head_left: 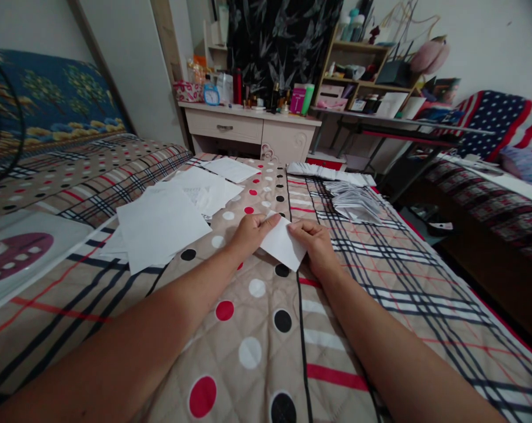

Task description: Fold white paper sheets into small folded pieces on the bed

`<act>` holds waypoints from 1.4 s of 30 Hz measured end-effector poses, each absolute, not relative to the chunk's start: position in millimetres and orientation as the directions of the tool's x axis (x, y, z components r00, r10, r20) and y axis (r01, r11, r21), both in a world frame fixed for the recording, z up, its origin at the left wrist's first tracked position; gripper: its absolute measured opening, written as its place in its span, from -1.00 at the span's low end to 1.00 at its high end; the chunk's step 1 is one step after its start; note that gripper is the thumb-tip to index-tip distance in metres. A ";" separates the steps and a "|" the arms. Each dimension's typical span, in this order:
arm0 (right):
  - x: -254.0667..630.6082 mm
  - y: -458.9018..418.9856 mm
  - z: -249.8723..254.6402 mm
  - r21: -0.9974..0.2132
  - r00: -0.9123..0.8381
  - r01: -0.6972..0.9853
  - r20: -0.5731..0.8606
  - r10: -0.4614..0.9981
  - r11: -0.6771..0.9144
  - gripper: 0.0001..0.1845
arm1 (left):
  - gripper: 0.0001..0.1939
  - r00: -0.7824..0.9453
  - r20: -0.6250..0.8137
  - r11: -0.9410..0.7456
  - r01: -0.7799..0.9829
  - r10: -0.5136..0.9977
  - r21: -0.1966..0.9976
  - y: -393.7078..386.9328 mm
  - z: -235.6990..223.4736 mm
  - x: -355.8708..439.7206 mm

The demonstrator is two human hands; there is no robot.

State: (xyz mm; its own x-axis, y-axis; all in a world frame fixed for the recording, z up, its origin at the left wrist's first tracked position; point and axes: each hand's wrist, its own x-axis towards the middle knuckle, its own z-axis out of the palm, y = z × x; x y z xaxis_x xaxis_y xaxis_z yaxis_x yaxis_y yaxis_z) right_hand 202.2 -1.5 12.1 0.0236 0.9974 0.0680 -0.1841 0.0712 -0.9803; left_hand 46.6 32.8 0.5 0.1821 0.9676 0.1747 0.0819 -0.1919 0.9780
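A small white piece of paper [284, 245], perhaps folded, is held just above the bedspread between my two hands. My left hand [251, 234] pinches its upper left edge with the thumb on top. On the other side, my right hand [315, 239] grips the right edge, thumb and fingers closed. To the left lies a loose pile of white sheets [162, 226], some with faint print. Stacked folded papers [354, 202] rest to the right beyond my right hand, and a long row of folded papers [330, 173] lies behind them.
The bedspread [248, 329] has dots and plaid stripes. A white plastic-looking item with a purple print [19, 258] lies at the far left. Beyond the bed stands a white dresser [226, 126] crowded with bottles. A shelf desk [358, 76] and another bed [504, 205] are at right.
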 end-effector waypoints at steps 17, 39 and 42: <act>206.9 1.2 12.4 -0.985 0.005 -0.161 0.067 0.998 0.067 -0.72 | -0.46 0.079 0.151 -0.145 -0.078 0.985 0.986 27.6 10.3 46.1; 217.9 5.6 16.6 -0.969 -0.016 -0.245 -0.020 1.000 -0.023 -0.82 | -0.74 0.194 0.090 -0.104 0.066 0.977 0.992 29.7 11.2 42.4; 220.6 7.6 16.8 -0.980 -0.050 -0.180 -0.079 0.996 -0.087 -0.81 | -0.81 0.256 0.128 -0.163 0.123 0.958 0.979 28.9 14.5 42.4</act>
